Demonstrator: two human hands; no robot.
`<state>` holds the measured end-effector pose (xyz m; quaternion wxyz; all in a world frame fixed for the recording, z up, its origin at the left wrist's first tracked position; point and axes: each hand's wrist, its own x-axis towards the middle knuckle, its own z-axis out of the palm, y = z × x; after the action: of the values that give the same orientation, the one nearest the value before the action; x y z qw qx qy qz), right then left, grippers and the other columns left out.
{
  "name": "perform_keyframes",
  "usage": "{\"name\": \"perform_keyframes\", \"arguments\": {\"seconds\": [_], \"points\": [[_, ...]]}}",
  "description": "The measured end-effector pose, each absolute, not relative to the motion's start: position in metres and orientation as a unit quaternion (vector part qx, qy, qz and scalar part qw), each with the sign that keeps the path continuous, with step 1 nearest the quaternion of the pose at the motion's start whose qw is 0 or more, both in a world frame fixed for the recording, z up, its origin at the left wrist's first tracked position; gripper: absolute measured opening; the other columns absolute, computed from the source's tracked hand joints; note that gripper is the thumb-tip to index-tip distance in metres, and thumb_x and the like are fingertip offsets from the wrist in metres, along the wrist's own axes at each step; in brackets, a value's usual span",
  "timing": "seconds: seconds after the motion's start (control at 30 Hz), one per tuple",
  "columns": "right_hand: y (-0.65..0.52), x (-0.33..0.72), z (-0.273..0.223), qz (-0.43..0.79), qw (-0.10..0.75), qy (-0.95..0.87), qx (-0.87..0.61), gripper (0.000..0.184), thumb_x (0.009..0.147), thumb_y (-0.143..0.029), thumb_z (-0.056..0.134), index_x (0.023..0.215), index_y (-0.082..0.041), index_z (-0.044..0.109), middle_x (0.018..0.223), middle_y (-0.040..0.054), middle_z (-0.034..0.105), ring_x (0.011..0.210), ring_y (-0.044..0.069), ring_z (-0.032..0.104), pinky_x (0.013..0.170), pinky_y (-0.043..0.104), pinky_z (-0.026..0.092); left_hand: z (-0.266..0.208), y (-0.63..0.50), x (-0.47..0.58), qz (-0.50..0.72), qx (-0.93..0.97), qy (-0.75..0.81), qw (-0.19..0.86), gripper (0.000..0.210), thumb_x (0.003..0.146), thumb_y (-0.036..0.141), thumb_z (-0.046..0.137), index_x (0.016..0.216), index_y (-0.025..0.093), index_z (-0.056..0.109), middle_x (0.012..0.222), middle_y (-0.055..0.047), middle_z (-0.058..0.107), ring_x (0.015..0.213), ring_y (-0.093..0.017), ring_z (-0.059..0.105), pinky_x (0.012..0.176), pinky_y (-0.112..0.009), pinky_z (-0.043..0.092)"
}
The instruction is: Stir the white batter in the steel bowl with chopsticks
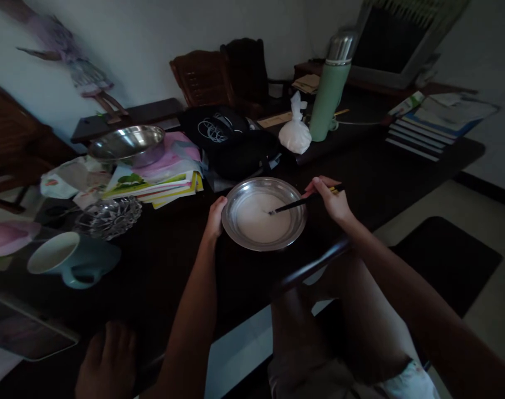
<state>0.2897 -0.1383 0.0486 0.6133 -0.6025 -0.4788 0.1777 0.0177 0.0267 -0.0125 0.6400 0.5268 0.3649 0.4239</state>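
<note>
Well, black chopsticks (292, 205) dip; booklet covers (156, 190) illegible.

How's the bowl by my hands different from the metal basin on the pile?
The bowl holds a pale mixture; the basin shows bare, shiny metal inside. The bowl sits on the dark table; the basin sits on the pile. Your left hand holds the bowl's edge; no hand touches the basin. Both are round and silvery.
</note>
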Motion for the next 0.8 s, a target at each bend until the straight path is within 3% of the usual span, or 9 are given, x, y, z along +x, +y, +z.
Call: {"name": "perform_keyframes", "arguments": {"seconds": [0.07, 0.17, 0.3, 0.53, 0.63, 0.8], "points": [[-0.143, 0.289, 0.056, 0.221, 0.602, -0.489, -0.591, 0.051, 0.085, -0.071, 0.059, 0.067, -0.024, 0.069, 0.059, 0.0022, 0.069, 0.061, 0.020, 0.067, 0.072, 0.037, 0.053, -0.012, 0.027, 0.019, 0.419, 0.539, 0.363, 0.634, 0.039, 0.068, 0.049, 0.077, 0.057, 0.026, 0.047, 0.056, 0.002, 0.045, 0.060, -0.016, 0.041, 0.057, -0.033, 0.029], [-0.140, 0.285, 0.068, 0.286, 0.540, -0.559, -0.560, 0.050, 0.081, -0.072, 0.063, 0.073, -0.024, 0.073, 0.071, 0.0032, 0.075, 0.073, 0.021, 0.070, 0.078, 0.038, 0.055, -0.012, 0.026, 0.020, 0.419, 0.545, 0.371, 0.625, 0.041, 0.067, 0.054, 0.075, 0.056, 0.027, 0.045, 0.056, 0.001, 0.045, 0.063, -0.018, 0.044, 0.059, -0.034, 0.028], [-0.115, 0.289, 0.081, 0.275, 0.475, -0.643, -0.534, 0.049, 0.078, -0.073, 0.064, 0.069, -0.026, 0.074, 0.079, 0.0024, 0.077, 0.081, 0.019, 0.069, 0.082, 0.036, 0.053, -0.011, 0.022, 0.019, 0.430, 0.537, 0.372, 0.623, 0.041, 0.065, 0.052, 0.076, 0.054, 0.027, 0.047, 0.054, 0.002, 0.044, 0.061, -0.017, 0.042, 0.058, -0.033, 0.027], [-0.094, 0.325, 0.087, 0.239, 0.527, -0.608, -0.543, 0.053, 0.085, -0.072, 0.058, 0.072, -0.022, 0.072, 0.061, 0.0003, 0.070, 0.064, 0.016, 0.066, 0.078, 0.035, 0.054, -0.005, 0.016, 0.017, 0.448, 0.547, 0.397, 0.585, 0.040, 0.068, 0.046, 0.073, 0.055, 0.021, 0.044, 0.054, 0.004, 0.037, 0.054, -0.011, 0.032, 0.052, -0.028, 0.026], [-0.109, 0.328, 0.078, 0.280, 0.534, -0.586, -0.542, 0.054, 0.086, -0.071, 0.058, 0.068, -0.022, 0.071, 0.057, 0.0008, 0.069, 0.060, 0.016, 0.066, 0.077, 0.036, 0.055, -0.002, 0.015, 0.018, 0.445, 0.542, 0.415, 0.580, 0.040, 0.071, 0.044, 0.070, 0.055, 0.020, 0.042, 0.053, 0.005, 0.035, 0.052, -0.010, 0.031, 0.050, -0.025, 0.026], [-0.115, 0.305, 0.056, 0.338, 0.492, -0.625, -0.503, 0.050, 0.083, -0.072, 0.060, 0.070, -0.025, 0.074, 0.073, 0.0032, 0.075, 0.077, 0.021, 0.070, 0.078, 0.037, 0.054, 0.000, 0.014, 0.019, 0.445, 0.539, 0.429, 0.572, 0.040, 0.077, 0.042, 0.068, 0.056, 0.020, 0.041, 0.054, 0.006, 0.034, 0.049, -0.009, 0.031, 0.047, -0.023, 0.026]]}}
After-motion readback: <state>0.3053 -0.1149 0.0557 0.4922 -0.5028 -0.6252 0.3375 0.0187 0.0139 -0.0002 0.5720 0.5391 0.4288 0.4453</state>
